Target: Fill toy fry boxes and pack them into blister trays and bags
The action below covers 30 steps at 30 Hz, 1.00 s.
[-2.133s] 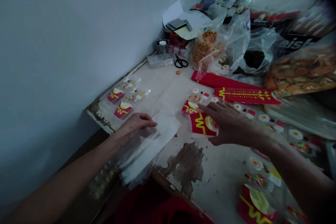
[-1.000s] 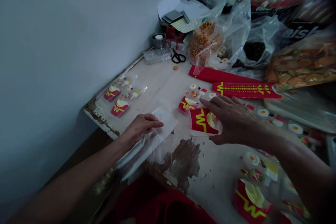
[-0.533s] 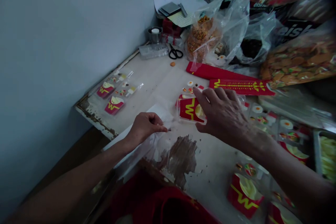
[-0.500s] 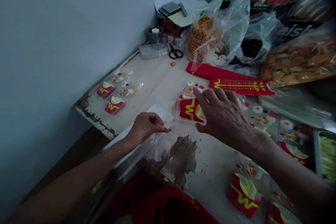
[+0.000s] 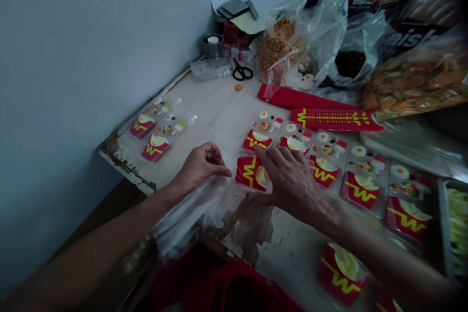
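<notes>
My left hand (image 5: 204, 165) pinches the edge of a clear plastic bag (image 5: 204, 209) near the table's front edge. In my right hand (image 5: 285, 170) is a clear tray (image 5: 252, 174) with a red fries box marked by a yellow zigzag. The tray is turned sideways, its left end at the bag's mouth; my right palm hides its other end. Behind and right of this hand lie several similar trays (image 5: 360, 187), each with a red fries box and small toy-like food pieces. Two bagged sets (image 5: 155, 147) rest at the table's left.
Black scissors (image 5: 242, 72), a clear plastic box (image 5: 211, 69) and a metal cup (image 5: 212, 46) stand at the back. Red printed card strips (image 5: 332, 120) lie before bags of small brown pieces (image 5: 420, 80). A metal tray (image 5: 444, 224) of yellow pieces is at right.
My right hand has moved left and toward me with the tray, bringing it to the bag. My left hand has lifted the bag slightly, still pinching it.
</notes>
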Tool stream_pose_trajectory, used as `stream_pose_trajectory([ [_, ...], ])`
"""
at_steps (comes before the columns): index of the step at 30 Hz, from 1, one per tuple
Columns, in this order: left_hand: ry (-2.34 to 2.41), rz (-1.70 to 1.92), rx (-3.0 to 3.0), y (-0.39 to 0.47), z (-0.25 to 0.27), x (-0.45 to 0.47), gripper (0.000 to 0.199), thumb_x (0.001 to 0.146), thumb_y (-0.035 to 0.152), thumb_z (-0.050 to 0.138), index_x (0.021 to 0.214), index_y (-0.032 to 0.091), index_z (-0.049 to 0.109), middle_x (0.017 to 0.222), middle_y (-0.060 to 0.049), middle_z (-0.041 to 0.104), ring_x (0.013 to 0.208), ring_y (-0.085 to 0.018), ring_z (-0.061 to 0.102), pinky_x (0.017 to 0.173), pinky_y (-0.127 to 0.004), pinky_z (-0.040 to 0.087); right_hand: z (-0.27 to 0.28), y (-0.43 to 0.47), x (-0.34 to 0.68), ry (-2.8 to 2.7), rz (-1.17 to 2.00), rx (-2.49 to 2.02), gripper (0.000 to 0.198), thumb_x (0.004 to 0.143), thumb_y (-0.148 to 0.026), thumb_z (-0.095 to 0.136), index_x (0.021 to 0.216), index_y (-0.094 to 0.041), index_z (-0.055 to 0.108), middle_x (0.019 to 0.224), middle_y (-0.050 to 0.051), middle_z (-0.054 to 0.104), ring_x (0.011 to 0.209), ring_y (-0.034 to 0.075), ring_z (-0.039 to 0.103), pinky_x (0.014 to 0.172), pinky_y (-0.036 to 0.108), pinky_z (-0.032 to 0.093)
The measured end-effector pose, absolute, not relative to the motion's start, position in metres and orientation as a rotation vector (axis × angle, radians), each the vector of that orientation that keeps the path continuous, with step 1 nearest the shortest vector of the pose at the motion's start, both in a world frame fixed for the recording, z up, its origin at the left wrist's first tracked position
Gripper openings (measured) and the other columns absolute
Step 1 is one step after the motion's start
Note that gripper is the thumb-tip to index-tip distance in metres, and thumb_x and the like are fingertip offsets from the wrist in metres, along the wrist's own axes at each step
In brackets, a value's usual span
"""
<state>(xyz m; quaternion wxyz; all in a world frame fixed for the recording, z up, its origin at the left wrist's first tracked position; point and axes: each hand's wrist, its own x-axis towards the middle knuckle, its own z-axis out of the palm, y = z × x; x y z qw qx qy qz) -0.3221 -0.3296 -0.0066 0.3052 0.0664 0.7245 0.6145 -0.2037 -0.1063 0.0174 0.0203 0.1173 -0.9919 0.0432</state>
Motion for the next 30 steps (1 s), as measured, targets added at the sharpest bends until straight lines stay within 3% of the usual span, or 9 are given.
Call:
stream_pose_trajectory([
  [9, 1.921, 1.426, 0.264, -0.34, -0.018, -0.337, 0.049, 0.048, 0.022, 0.094, 0.084, 0.017, 0.06, 0.072, 0.001, 0.068, 0.064, -0.011, 0.062, 0.06, -0.024, 0.051, 0.013, -0.103, -0.211, -3.174, 0.463, 0.757, 0.102, 0.062, -0.054, 0.084, 0.148, -0.016, 0.045, 0.13, 0.015, 0.058, 0.114, 0.035, 0.051, 0.097, 0.05, 0.041],
  [16, 1.706, 1.162, 0.368, -0.356, -0.008, -0.338, 0.035, 0.064, 0.025, 0.084, 0.097, 0.017, 0.074, 0.085, -0.007, 0.077, 0.08, -0.018, 0.071, 0.077, -0.029, 0.053, 0.009, -0.131, -0.202, -3.172, 0.287, 0.78, 0.102, 0.068, -0.066, 0.077, 0.146, -0.01, 0.046, 0.118, 0.015, 0.062, 0.105, 0.033, 0.054, 0.091, 0.047, 0.041],
  [22, 1.629, 1.044, 0.62, -0.342, -0.001, -0.325, 0.071, 0.064, 0.012, 0.074, 0.134, 0.017, 0.062, 0.082, -0.006, 0.078, 0.076, -0.021, 0.072, 0.071, -0.028, 0.051, 0.005, -0.175, -0.17, -3.173, 0.142, 0.602, 0.102, 0.066, -0.057, 0.08, 0.146, -0.006, 0.043, 0.115, 0.016, 0.062, 0.103, 0.034, 0.052, 0.087, 0.047, 0.041],
  [25, 1.975, 1.018, 0.92, -0.333, 0.001, -0.298, 0.076, 0.068, 0.005, 0.065, 0.142, 0.02, 0.055, 0.09, -0.004, 0.078, 0.086, -0.022, 0.072, 0.081, -0.032, 0.053, 0.0, -0.197, -0.155, -3.202, 0.173, 0.335, 0.094, 0.068, -0.06, 0.079, 0.14, -0.006, 0.048, 0.117, 0.018, 0.061, 0.103, 0.034, 0.053, 0.086, 0.047, 0.041],
  [28, 2.627, 0.969, 1.104, -0.34, -0.003, -0.261, 0.057, 0.081, 0.006, 0.059, 0.136, 0.022, 0.059, 0.117, -0.009, 0.072, 0.113, -0.025, 0.063, 0.103, -0.039, 0.045, -0.01, -0.209, -0.143, -3.227, 0.233, -0.068, 0.096, 0.074, -0.063, 0.075, 0.142, -0.005, 0.043, 0.121, 0.022, 0.06, 0.107, 0.036, 0.054, 0.087, 0.047, 0.041],
  [30, 2.886, 0.875, 1.122, -0.35, -0.01, -0.237, 0.046, 0.085, 0.012, 0.059, 0.13, 0.019, 0.061, 0.126, -0.011, 0.067, 0.121, -0.026, 0.057, 0.108, -0.041, 0.042, -0.017, -0.209, -0.13, -3.2, 0.291, -0.225, 0.106, 0.071, -0.068, 0.075, 0.147, -0.005, 0.037, 0.125, 0.025, 0.058, 0.112, 0.037, 0.053, 0.09, 0.048, 0.041],
])
